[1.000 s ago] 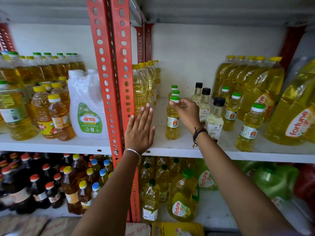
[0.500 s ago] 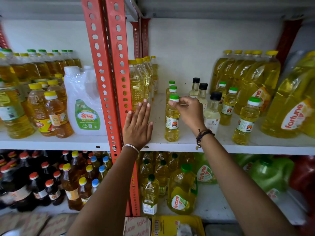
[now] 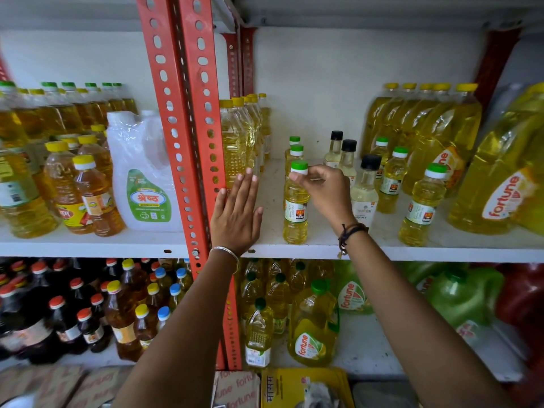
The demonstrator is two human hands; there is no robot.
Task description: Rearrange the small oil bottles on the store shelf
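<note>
— Green cap is pinched by the right hand; the bottle stands at the shelf front, as a second ago.

— Little is changed, then (left hand kept flat, open, holding nothing). Repositioning is judged unfinished.

A red slotted post stands upright left of centre. Left of it sits a white jug with a green label, beside amber bottles with yellow caps. Big yellow Fortune jugs fill the far right. On the lower level, dark bottles with red caps crowd the left, a Fortune jug stands in the middle, and green jugs sit right. Cardboard cartons lie lowest.
</note>
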